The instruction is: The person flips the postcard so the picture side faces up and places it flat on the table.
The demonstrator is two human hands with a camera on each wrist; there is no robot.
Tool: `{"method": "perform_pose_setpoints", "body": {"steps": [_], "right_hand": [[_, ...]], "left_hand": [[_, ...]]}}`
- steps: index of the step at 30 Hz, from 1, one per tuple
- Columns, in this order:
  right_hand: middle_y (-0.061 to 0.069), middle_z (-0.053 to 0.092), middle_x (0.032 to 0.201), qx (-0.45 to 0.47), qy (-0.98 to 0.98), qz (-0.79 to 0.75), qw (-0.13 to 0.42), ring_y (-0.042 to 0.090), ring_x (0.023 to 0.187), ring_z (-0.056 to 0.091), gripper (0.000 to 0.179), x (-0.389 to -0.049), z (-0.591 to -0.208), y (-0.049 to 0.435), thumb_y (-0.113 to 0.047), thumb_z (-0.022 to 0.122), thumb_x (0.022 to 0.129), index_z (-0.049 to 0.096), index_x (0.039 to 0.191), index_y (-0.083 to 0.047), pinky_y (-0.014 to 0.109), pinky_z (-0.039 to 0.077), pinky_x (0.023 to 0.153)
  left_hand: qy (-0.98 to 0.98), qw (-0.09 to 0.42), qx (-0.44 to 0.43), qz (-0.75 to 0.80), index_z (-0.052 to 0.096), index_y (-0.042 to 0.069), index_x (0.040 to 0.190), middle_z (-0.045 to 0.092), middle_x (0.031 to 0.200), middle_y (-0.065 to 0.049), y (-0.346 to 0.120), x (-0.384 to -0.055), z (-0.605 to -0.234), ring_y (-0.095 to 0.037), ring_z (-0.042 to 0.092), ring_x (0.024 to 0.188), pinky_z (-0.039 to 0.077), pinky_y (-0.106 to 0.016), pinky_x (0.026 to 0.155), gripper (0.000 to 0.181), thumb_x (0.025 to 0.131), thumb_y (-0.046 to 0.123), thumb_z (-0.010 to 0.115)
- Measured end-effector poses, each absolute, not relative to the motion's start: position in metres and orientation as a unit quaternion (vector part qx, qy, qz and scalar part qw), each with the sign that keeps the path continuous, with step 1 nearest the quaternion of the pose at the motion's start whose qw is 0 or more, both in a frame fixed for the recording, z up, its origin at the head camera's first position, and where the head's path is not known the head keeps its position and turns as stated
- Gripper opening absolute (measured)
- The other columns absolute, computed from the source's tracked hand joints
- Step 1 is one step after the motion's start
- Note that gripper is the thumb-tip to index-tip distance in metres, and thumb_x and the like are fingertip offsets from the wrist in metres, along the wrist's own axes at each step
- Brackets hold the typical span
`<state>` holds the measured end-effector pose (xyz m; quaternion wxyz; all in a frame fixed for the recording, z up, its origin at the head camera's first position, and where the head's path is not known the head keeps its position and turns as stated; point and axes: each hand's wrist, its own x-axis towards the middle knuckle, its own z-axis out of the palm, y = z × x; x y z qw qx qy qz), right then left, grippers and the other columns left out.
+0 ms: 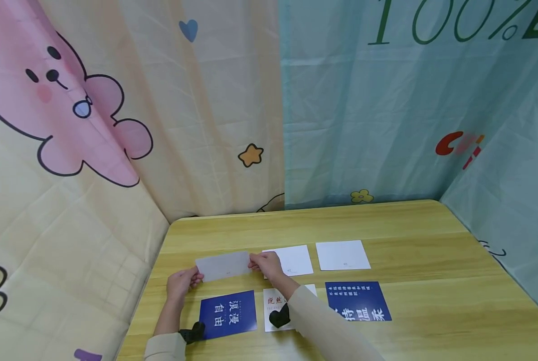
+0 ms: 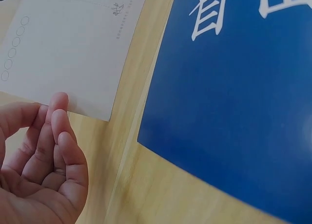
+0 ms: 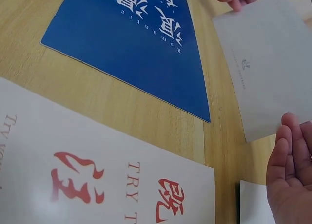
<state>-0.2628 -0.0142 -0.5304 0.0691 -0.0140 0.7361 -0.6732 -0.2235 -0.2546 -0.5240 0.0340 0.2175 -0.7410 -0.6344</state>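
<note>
Both hands hold a white postcard (image 1: 223, 265) above the table, one at each short end. My left hand (image 1: 181, 285) pinches its left edge between thumb and fingertips. At the opposite edge my right hand (image 1: 267, 264) pinches the card too. The left wrist view shows a column of small printed circles and a tiny drawing on the postcard (image 2: 73, 48). Just nearer than it lies a blue card (image 1: 228, 313) with white characters. A white card (image 1: 274, 300) with red characters lies partly hidden under my right forearm.
Another blue card (image 1: 359, 301) with white lettering lies to the right, partly covered by the right sleeve. Behind it are two blank-looking white cards (image 1: 296, 260), (image 1: 343, 255). The wooden table (image 1: 454, 301) meets printed curtains (image 1: 363, 125) at its back and sides.
</note>
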Motion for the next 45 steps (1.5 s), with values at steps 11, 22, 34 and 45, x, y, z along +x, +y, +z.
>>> {"method": "perform_pose_setpoints", "body": {"steps": [11, 22, 34, 45], "right_hand": [[0.012, 0.067, 0.068, 0.000, 0.724, -0.686, 0.070, 0.022, 0.063, 0.065, 0.025, -0.262, -0.530, -0.014, -0.014, 0.060, 0.086, 0.069, 0.078, 0.008, 0.032, 0.053, 0.060], [0.012, 0.066, 0.066, -0.005, 0.737, -0.673, 0.065, 0.027, 0.064, 0.065, 0.023, -0.260, -0.530, -0.014, -0.010, 0.060, 0.085, 0.069, 0.074, 0.007, 0.032, 0.053, 0.059], [0.007, 0.067, 0.067, -0.014, 0.762, -0.645, 0.060, 0.024, 0.064, 0.065, 0.021, -0.256, -0.532, -0.013, -0.012, 0.061, 0.085, 0.071, 0.074, 0.003, 0.028, 0.049, 0.053], [0.004, 0.065, 0.064, -0.024, 0.801, -0.595, 0.056, 0.011, 0.053, 0.057, 0.021, -0.255, -0.537, -0.014, -0.012, 0.061, 0.085, 0.071, 0.073, 0.002, 0.020, 0.044, 0.048]], "left_hand": [[-0.733, 0.031, 0.225, -0.641, 0.067, -0.006, 0.073, 0.065, 0.064, -0.006, -0.254, -0.221, -0.524, -0.012, 0.058, 0.056, 0.045, -0.023, 0.051, 0.021, 0.083, 0.008, 0.056], [-0.730, 0.026, 0.222, -0.646, 0.067, -0.005, 0.073, 0.064, 0.063, -0.004, -0.255, -0.219, -0.527, -0.010, 0.057, 0.056, 0.044, -0.021, 0.050, 0.020, 0.082, 0.009, 0.056], [-0.743, 0.033, 0.220, -0.631, 0.067, -0.003, 0.072, 0.060, 0.060, -0.004, -0.254, -0.217, -0.528, -0.011, 0.055, 0.054, 0.045, -0.023, 0.050, 0.020, 0.082, 0.012, 0.061], [-0.767, 0.036, 0.239, -0.594, 0.067, -0.003, 0.070, 0.056, 0.059, -0.001, -0.254, -0.219, -0.534, -0.011, 0.049, 0.054, 0.043, -0.024, 0.048, 0.019, 0.078, 0.014, 0.063]]}}
